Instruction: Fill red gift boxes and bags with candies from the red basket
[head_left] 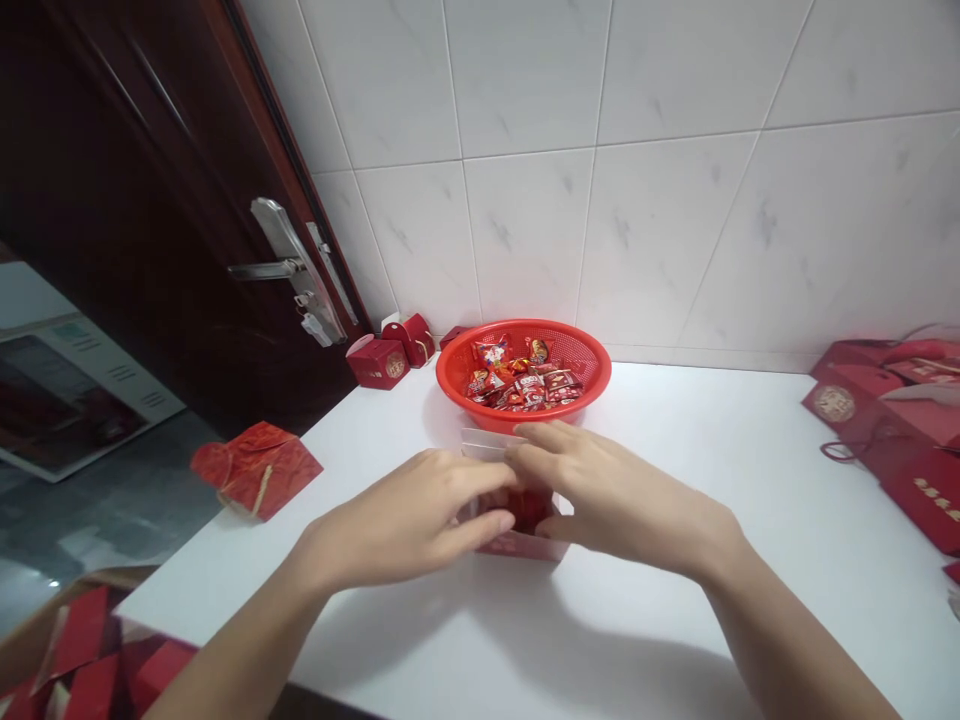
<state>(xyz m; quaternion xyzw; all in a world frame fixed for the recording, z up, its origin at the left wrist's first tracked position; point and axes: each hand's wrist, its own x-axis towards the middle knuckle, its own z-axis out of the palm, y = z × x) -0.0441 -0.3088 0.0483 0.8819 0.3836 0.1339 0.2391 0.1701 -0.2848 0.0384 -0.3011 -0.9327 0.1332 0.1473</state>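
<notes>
A small red paper gift box (517, 543) stands with its top open on the white table, right in front of me. My left hand (420, 510) curls over the box's left side, thumb and index finger apart at the rim. From the right, my right hand (607, 490) bends over the other side, its thumb near the front wall. Some fingertips are hidden inside or behind the box. Dark red shows between the hands, too shadowed to make out. Just behind, a red plastic basket (525, 328) holds many red-wrapped candies (525, 388).
A closed red box with a rope handle (259, 470) lies at the table's left edge. More small boxes (379, 362) stand by the tiled wall. Red gift bags (885, 420) sit at right. Below left, a carton holds red boxes (90, 640). A dark door (150, 200) stands at left.
</notes>
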